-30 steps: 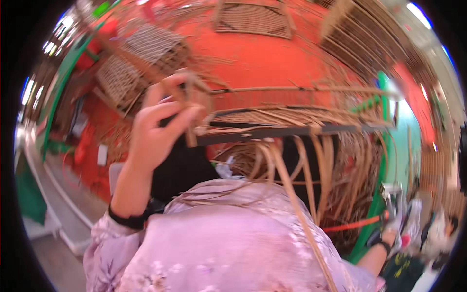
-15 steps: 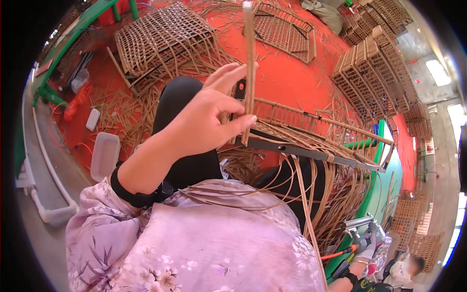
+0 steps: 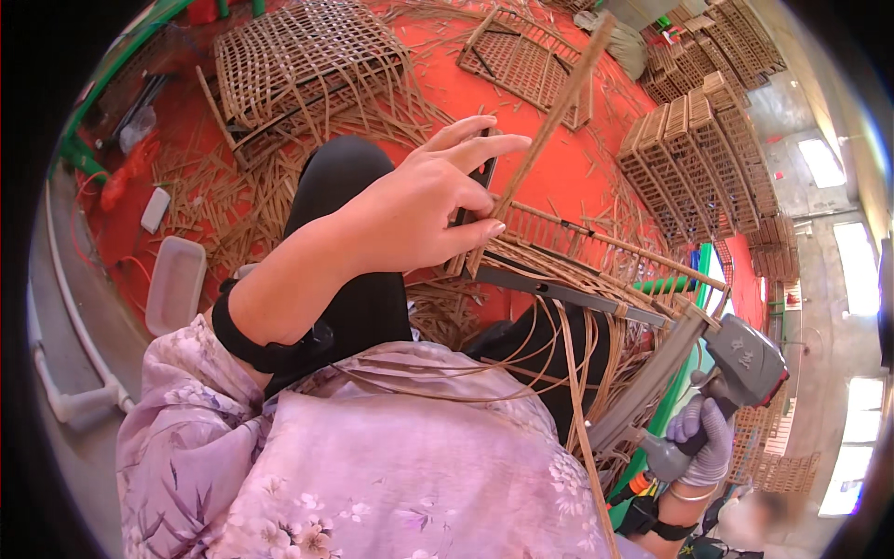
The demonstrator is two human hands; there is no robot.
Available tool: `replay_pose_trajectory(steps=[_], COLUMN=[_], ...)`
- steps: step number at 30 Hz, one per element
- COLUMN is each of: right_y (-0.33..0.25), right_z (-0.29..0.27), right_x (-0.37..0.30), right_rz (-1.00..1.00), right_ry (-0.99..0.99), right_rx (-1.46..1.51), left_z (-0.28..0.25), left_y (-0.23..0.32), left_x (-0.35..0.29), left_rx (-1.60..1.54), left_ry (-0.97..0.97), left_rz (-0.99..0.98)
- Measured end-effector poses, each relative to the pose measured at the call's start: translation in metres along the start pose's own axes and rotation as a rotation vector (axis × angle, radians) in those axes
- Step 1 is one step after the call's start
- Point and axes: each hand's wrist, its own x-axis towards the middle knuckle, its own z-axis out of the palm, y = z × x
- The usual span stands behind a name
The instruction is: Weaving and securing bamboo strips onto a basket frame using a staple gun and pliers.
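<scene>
My left hand (image 3: 419,205) is bare and pinches a flat brown cane strip (image 3: 563,98) between thumb and fingertips, its other fingers stretched out. The strip slants up and to the right, with its lower end at a woven cane frame (image 3: 605,247). This frame lies across my lap, with a dark metal bar (image 3: 573,286) along its near side. Loose cane strands (image 3: 568,354) hang from it over my knees. My right hand (image 3: 703,438), in a pale glove, grips a grey pneumatic staple gun (image 3: 745,359). The gun's long metal nose is beside the frame's right end.
Cane offcuts litter the red floor (image 3: 447,56). A large woven panel (image 3: 307,65) lies ahead to the left, another panel (image 3: 531,70) farther off. Stacked cane frames (image 3: 694,172) stand at right. A white tray (image 3: 177,284) sits at left, and a blurred person (image 3: 745,517) is at lower right.
My right hand has raised the staple gun from the lower right toward the frame. The strip in my left hand has tilted from upright to leaning right.
</scene>
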Motion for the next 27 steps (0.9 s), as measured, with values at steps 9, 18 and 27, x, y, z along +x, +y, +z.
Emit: replay_pose_trajectory(steps=[9,18,27], right_y=[-0.014,-0.006,0.006], right_z=[0.081,0.094,0.082], right_x=[0.006,0.007,0.002], right_rz=[0.015,-0.087,-0.07], right_ry=[-0.114,-0.064,0.026], right_rx=[-0.343,-0.24,-0.136], left_z=[-0.007,-0.069,-0.105], left_y=[-0.004,0.03,0.036], left_x=[-0.004,-0.024,-0.04], left_rx=[0.002,-0.172,-0.519], left_ry=[0.132,0.151,0.246], left_rz=[0.092,-0.307,-0.209])
